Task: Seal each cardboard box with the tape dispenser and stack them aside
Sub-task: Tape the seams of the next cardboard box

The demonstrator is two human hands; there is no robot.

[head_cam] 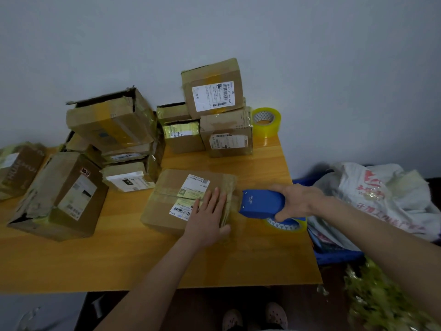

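Wears 2 pale clogs with perforated tops.

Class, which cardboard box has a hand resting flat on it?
The wide box beside the blue tape dispenser, under the left hand; no hand touches the others.

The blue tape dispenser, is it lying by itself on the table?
No, the right hand grips the blue plastic tape dispenser beside the flat brown cardboard box.

We find the left hand laid flat, fingers straight, on the cardboard box at the middle of the wooden surface. The right hand grips the blue tape dispenser at the box's right edge; whether the two touch, we cannot tell. Behind stand stacked boxes, with a tape roll just beside them.
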